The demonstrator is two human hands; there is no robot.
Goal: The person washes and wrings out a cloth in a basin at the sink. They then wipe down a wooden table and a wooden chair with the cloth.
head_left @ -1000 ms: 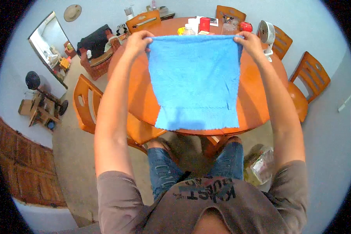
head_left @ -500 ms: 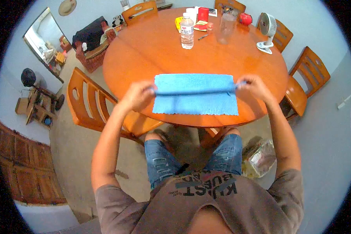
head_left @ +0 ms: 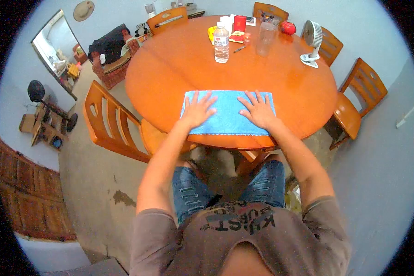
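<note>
A blue cloth point(head_left: 227, 115), folded into a wide rectangle, lies flat at the near edge of the round wooden table point(head_left: 170, 69). My left hand point(head_left: 198, 110) rests palm down on the cloth's left part, fingers spread. On its right part lies my right hand point(head_left: 258, 110), also flat with the fingers apart. Neither hand grips anything.
Beyond the cloth stand a water bottle point(head_left: 221, 43), a clear container point(head_left: 266, 39) and a small white fan point(head_left: 312, 43). A pen point(head_left: 239, 49), a red box point(head_left: 239, 23) and a red round object point(head_left: 288, 28) are farther back. Chairs surround the table.
The cloth, earlier held up by its top corners, has come down onto the table and is now folded over. Both hands have let go of its edge and moved inward onto it.
</note>
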